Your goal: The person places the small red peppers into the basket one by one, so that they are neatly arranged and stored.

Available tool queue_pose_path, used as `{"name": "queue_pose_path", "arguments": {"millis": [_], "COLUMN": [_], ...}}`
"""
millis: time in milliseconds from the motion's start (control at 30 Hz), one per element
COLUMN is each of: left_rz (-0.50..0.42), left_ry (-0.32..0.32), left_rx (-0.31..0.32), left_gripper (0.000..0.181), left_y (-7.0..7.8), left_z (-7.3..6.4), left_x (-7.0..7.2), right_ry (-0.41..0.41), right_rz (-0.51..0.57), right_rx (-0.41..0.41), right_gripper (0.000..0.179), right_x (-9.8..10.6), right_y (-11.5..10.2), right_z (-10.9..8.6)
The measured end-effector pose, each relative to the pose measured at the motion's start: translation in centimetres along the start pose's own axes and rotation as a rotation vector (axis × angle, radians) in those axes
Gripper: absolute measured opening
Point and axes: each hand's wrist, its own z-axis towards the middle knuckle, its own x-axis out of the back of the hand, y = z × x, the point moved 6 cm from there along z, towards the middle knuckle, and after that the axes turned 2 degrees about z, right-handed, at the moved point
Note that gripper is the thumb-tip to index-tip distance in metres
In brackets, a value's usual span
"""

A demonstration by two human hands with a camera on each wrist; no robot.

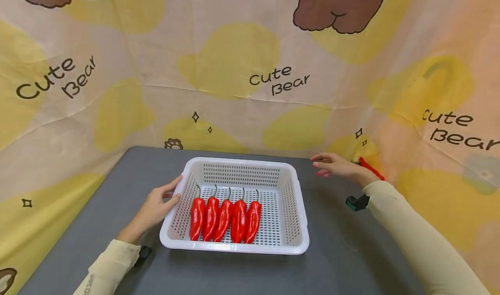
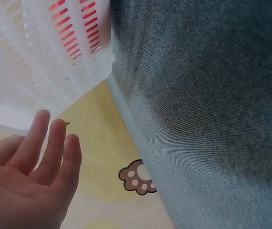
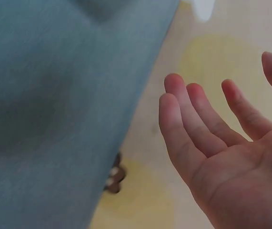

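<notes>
A white perforated plastic basket (image 1: 289, 208) stands on the dark grey table. Several glossy red chili peppers (image 1: 224, 220) with green stems lie side by side in its left and middle part. My left hand (image 1: 156, 203) is at the basket's left side, with thumb and index finger pinching the rim; its other fingers (image 2: 58, 143) hang loose and apart from the wall in the left wrist view. Away from the basket, my right hand (image 1: 333, 165) hovers beyond its back right corner, fingers loosely spread and holding nothing. Its palm (image 3: 250, 176) shows in the right wrist view.
A patterned cloth (image 1: 230, 60) with bears and lettering hangs behind the table (image 1: 336, 251) and along both sides. A thin red curved strip (image 1: 371, 168) shows beside my right wrist. Dark straps (image 1: 356, 202) sit under both wrists.
</notes>
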Motion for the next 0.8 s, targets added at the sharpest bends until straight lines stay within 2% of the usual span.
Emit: {"name": "queue_pose_path", "arguments": {"millis": [300, 500, 700, 800], "left_rz": [0.007, 0.002, -0.002, 0.002], "left_ry": [-0.001, 0.019, 0.017, 0.014], "left_rx": [0.006, -0.032, -0.031, -0.031], "left_gripper": [0.059, 0.057, 0.057, 0.057], "left_y": [0.2, 0.0, -0.1, -0.1], "left_z": [-0.2, -0.1, 0.0, 0.0], "left_x": [0.1, 0.0, 0.1, 0.0], "right_ry": [0.071, 0.131, 0.217, 0.255], "right_rz": [0.057, 0.041, 0.017, 0.028], "right_rx": [-0.059, -0.106, -0.143, -0.167], "right_gripper": [0.055, 0.061, 0.063, 0.064], "right_x": [2.2, 3.5, 5.4, 6.6], "right_y": [3.9, 6.4, 8.9, 11.7], "right_z": [-1.3, -1.9, -2.5, -2.7]}}
